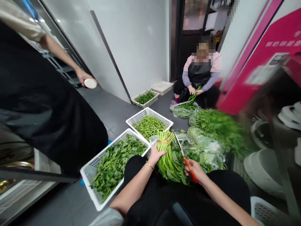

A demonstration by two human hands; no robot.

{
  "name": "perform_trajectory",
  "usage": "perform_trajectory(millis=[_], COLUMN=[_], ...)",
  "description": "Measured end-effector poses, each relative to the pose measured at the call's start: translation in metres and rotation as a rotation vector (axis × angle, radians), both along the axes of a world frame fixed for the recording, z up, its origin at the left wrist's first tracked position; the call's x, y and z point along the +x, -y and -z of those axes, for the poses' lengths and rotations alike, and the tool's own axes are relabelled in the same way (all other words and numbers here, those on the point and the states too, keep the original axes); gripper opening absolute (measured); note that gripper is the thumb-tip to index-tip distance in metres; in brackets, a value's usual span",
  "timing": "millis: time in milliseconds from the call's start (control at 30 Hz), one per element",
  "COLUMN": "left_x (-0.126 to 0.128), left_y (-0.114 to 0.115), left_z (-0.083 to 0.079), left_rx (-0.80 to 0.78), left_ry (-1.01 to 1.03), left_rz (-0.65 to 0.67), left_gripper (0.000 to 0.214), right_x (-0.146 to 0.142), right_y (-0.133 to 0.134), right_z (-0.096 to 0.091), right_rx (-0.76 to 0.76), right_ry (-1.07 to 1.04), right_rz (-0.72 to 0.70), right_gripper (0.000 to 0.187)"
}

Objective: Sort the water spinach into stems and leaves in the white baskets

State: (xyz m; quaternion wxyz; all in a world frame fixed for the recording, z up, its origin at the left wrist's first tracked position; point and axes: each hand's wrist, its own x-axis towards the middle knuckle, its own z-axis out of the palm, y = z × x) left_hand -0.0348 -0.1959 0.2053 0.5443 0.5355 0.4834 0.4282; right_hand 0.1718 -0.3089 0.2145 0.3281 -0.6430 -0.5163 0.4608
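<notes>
Over the lap (162, 197), clamping banded greens (169, 164) in left hand (156, 155), scissors (185, 159) in right hand (194, 169); probably readying to trim, next needing blades (179, 145) across stems (166, 136)

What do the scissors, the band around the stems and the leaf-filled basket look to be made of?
Scissors: likely steel blades, from their grey sheen; the smooth red-orange handles suggest plastic.
Band: perhaps rubber or tape, thin, orange and snug; finish too small to tell.
Basket: apparently moulded white plastic, smooth, with regular slots and rounded corners.
</notes>
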Motion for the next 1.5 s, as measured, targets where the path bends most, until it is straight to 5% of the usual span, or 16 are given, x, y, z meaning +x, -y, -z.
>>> perform_trajectory(millis=[167,333,467,667,900,1067,1267,1500], left_x=[-0.025,-0.033,-0.030,-0.022,-0.019,-0.023,-0.031,-0.036], left_y=[-0.020,-0.026,-0.029,-0.031,-0.033,-0.029,-0.019,-0.017], left_z=[-0.008,-0.008,-0.004,0.000,0.014,0.023,0.038,0.063], left_rx=[-0.118,-0.169,-0.194,-0.184,-0.176,-0.162,-0.201,-0.368], left_ry=[0.139,0.189,0.185,0.172,0.028,-0.077,-0.128,-0.095], left_rz=[0.126,0.157,0.209,0.273,0.370,0.460,0.537,0.527], left_gripper=[0.066,0.061,0.057,0.060,0.064,0.061,0.055,0.054], right_x=[0.043,0.048,0.049,0.044,0.029,0.032,0.018,0.001], right_y=[0.036,0.050,0.039,0.007,-0.017,-0.026,-0.020,-0.003], right_z=[-0.019,-0.014,-0.017,-0.028,-0.026,-0.001,0.059,0.102], right_rx=[-0.240,-0.158,-0.037,-0.263,-0.249,-0.160,-0.098,-0.048], right_ry=[-0.071,0.018,0.048,0.086,0.237,0.333,0.312,0.216], right_rz=[-0.200,-0.237,-0.318,-0.376,-0.430,-0.447,-0.467,-0.452], right_gripper=[0.031,0.022,0.013,0.024,0.028,0.034,0.053,0.019])
